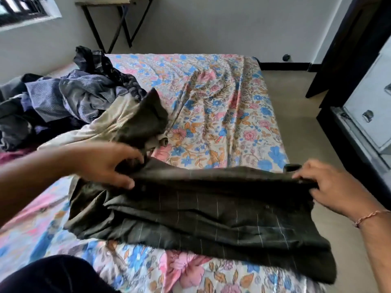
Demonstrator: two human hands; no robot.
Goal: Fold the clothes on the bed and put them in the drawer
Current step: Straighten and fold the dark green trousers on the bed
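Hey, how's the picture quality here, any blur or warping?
Head view: left hand and dark checked garment are motion-smeared; the wide lens bows the bed edges; soft daylight comes from the window, without glare.

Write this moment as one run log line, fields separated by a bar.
step: folding | item: dark checked garment on bed | left hand: grips edge | right hand: grips edge | unfolded pile: waiting

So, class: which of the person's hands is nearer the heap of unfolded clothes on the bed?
Left. The left hand grips the dark garment just below the heap; the right hand pinches the garment's other end, far across the bed.
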